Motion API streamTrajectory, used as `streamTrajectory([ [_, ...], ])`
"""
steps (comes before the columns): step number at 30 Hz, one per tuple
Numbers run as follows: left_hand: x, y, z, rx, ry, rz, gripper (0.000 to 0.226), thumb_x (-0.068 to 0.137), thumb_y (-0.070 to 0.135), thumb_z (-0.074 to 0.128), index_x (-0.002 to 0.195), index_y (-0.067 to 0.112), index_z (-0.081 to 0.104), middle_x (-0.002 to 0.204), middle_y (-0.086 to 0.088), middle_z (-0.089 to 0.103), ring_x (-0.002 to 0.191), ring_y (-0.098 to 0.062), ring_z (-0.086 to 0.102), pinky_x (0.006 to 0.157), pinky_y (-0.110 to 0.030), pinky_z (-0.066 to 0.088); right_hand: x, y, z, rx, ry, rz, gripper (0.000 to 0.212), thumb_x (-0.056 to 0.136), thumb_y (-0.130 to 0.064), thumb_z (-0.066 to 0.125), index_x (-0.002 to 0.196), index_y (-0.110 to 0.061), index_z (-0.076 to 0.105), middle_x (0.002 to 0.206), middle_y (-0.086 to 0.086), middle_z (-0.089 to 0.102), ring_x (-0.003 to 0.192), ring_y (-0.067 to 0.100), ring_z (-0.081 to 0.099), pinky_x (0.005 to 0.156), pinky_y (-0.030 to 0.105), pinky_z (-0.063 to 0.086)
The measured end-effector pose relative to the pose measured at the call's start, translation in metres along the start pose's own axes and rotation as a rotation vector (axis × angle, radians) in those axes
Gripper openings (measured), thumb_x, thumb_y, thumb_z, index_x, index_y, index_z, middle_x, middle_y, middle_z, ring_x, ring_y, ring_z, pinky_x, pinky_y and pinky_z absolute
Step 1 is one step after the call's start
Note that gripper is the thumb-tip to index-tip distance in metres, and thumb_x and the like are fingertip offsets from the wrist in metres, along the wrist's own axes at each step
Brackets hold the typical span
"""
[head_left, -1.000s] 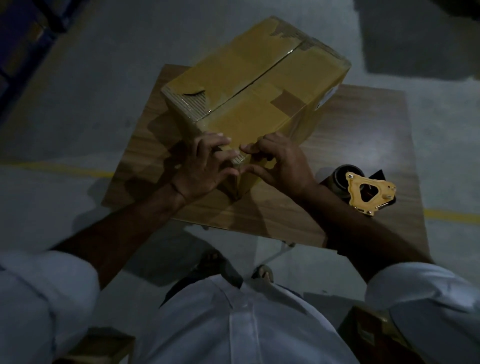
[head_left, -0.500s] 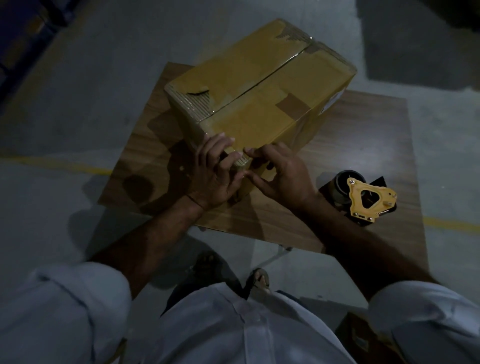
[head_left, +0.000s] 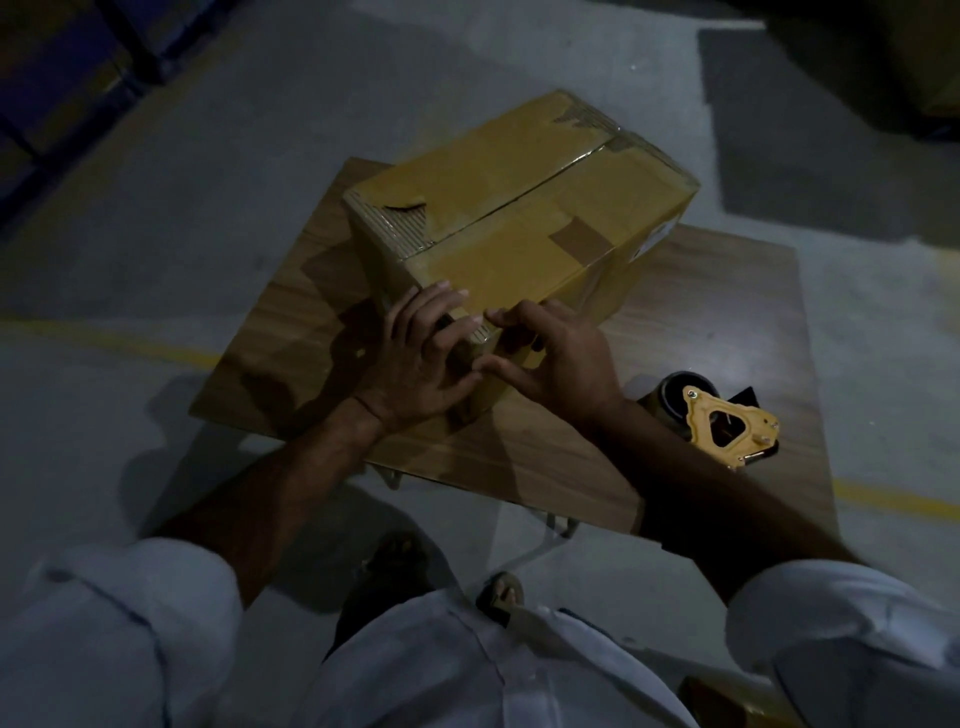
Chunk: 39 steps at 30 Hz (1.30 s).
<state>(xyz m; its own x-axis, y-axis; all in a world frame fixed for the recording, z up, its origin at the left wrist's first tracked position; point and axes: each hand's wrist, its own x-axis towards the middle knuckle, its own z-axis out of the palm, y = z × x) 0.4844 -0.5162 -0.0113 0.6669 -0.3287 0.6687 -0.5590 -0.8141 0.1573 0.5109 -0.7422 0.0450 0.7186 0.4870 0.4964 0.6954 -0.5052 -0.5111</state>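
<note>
A closed brown cardboard box stands skewed on a small wooden table, its flaps sealed with tape and its top paper torn near the left corner. Both hands meet at the box's near corner. My left hand lies flat against the near left side, fingers straight and pressing at the edge. My right hand rests on the near right side with fingers bent, its fingertips at the corner edge; whether they pinch tape is hidden in the dim light.
A tape dispenser with a yellow frame and dark roll lies on the table's right side, close to my right forearm. Grey concrete floor with a yellow line surrounds the table. My feet show below the table's near edge.
Both hands stay at the box's near corner; the left hand's fingers have straightened and slid slightly along the edge. The view has shifted a little.
</note>
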Motion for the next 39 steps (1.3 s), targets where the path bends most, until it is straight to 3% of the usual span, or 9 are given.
streamTrajectory([
  [3, -0.003, -0.005, -0.002, -0.011, -0.047, 0.013, 0.080, 0.092, 0.049, 0.071, 0.152, 0.025, 0.024, 0.156, -0.012, 0.031, 0.150, -0.036, 0.031, 0.120, -0.058, 0.027, -0.003, 0.005, 0.006, -0.043, 0.039, -0.064, 0.044, 0.086, -0.046, 0.082, 0.112, -0.011, 0.073, 0.090, -0.002, 0.072, 0.080, 0.014, 0.061, 0.058, 0.034, 0.053],
  [10, 0.010, 0.017, -0.032, -0.082, -0.085, -0.009, 0.090, 0.075, 0.055, 0.090, 0.140, 0.015, 0.042, 0.148, -0.016, 0.040, 0.141, -0.043, 0.042, 0.114, -0.061, 0.039, -0.009, 0.008, 0.015, -0.058, 0.069, -0.083, 0.049, 0.089, -0.046, 0.079, 0.115, -0.006, 0.073, 0.093, 0.005, 0.070, 0.080, 0.023, 0.062, 0.057, 0.041, 0.052],
  [14, 0.028, 0.043, -0.057, -0.093, -0.099, -0.198, 0.065, 0.074, 0.038, 0.093, 0.122, 0.005, 0.064, 0.132, -0.023, 0.059, 0.134, -0.041, 0.052, 0.104, -0.055, 0.048, -0.015, 0.007, 0.006, -0.110, -0.026, -0.092, 0.042, 0.089, -0.022, 0.082, 0.125, -0.006, 0.069, 0.100, 0.011, 0.071, 0.083, 0.032, 0.065, 0.055, 0.047, 0.055],
  [19, 0.032, 0.073, -0.048, -0.148, 0.078, -0.415, 0.035, 0.080, 0.016, 0.090, 0.103, -0.004, 0.072, 0.123, -0.024, 0.062, 0.131, -0.037, 0.054, 0.109, -0.014, 0.040, 0.004, 0.005, -0.018, -0.047, -0.181, -0.094, 0.037, 0.097, -0.036, 0.072, 0.127, -0.015, 0.065, 0.102, 0.003, 0.073, 0.085, 0.020, 0.067, 0.060, 0.044, 0.057],
  [22, 0.026, 0.070, -0.037, -0.189, 0.110, -0.400, 0.040, 0.077, 0.010, 0.092, 0.108, -0.002, 0.068, 0.125, -0.026, 0.059, 0.133, -0.038, 0.052, 0.108, -0.038, 0.051, 0.007, 0.009, -0.029, 0.040, -0.228, -0.106, 0.040, 0.100, -0.038, 0.070, 0.134, -0.017, 0.065, 0.101, -0.004, 0.073, 0.086, 0.012, 0.069, 0.063, 0.039, 0.057],
  [29, 0.018, 0.061, -0.021, -0.271, 0.118, -0.367, 0.074, 0.063, -0.007, 0.086, 0.121, 0.017, 0.047, 0.136, -0.024, 0.046, 0.138, -0.044, 0.043, 0.115, -0.050, 0.043, -0.001, -0.003, 0.000, 0.164, 0.025, 0.049, 0.037, 0.092, -0.042, 0.080, 0.112, -0.013, 0.072, 0.094, -0.004, 0.075, 0.080, 0.008, 0.069, 0.064, 0.030, 0.055],
  [33, 0.012, 0.044, -0.041, -0.193, -0.080, -0.259, 0.082, 0.067, 0.019, 0.093, 0.135, 0.012, 0.048, 0.144, -0.024, 0.045, 0.148, -0.033, 0.034, 0.123, -0.029, 0.032, -0.009, -0.006, 0.007, 0.079, 0.025, 0.079, 0.038, 0.092, -0.039, 0.079, 0.116, -0.011, 0.069, 0.102, 0.002, 0.072, 0.087, 0.016, 0.068, 0.064, 0.034, 0.056],
  [36, 0.015, 0.025, -0.067, -0.251, -0.311, -0.150, 0.084, 0.076, 0.036, 0.091, 0.146, 0.009, 0.052, 0.155, -0.014, 0.040, 0.154, -0.026, 0.028, 0.123, -0.041, 0.034, -0.019, -0.006, 0.004, -0.008, -0.033, 0.076, 0.037, 0.089, -0.018, 0.078, 0.123, -0.011, 0.064, 0.114, 0.004, 0.069, 0.095, 0.020, 0.065, 0.065, 0.041, 0.058],
  [39, 0.029, 0.005, -0.091, -0.336, -0.470, -0.112, 0.067, 0.089, 0.027, 0.080, 0.149, 0.017, 0.052, 0.159, -0.005, 0.040, 0.153, -0.019, 0.029, 0.123, -0.040, 0.031, -0.019, -0.011, 0.004, 0.071, -0.029, 0.084, 0.049, 0.083, -0.027, 0.082, 0.125, -0.015, 0.061, 0.115, -0.005, 0.068, 0.095, 0.013, 0.063, 0.067, 0.035, 0.056],
])
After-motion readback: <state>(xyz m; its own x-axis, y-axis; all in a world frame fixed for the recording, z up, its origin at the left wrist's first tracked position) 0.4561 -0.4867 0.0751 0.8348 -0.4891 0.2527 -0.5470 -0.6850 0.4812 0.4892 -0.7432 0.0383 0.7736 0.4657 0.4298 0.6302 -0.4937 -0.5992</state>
